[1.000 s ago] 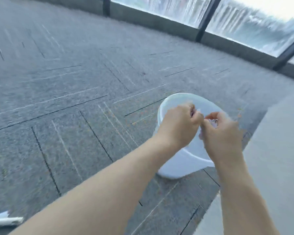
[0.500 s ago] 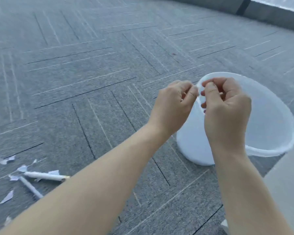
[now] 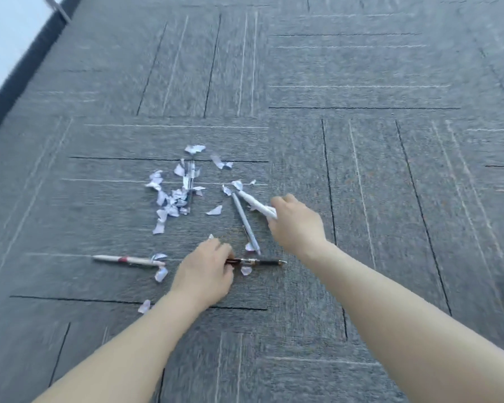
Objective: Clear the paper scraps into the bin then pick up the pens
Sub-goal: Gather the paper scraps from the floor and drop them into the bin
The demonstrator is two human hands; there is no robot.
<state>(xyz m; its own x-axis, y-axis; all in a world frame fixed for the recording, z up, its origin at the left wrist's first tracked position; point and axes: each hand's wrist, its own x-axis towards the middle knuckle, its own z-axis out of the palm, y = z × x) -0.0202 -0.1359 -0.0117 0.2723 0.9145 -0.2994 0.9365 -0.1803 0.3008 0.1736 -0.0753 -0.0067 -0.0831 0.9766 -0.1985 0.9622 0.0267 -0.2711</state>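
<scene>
On grey carpet tile [image 3: 390, 199]: left hand [image 3: 207, 271] pinches dark slim pen [image 3: 262, 261], right hand [image 3: 296, 222] grips white plastic pen [image 3: 255, 203]; torn white paper scraps [image 3: 169, 199] remain and are best gathered first.

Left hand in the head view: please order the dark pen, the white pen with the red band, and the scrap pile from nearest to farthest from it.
1. Dark pen: at the left hand's fingertips, extending right.
2. White pen with the red band: on the carpet to the left.
3. Scrap pile: farther up, left of centre.
</scene>
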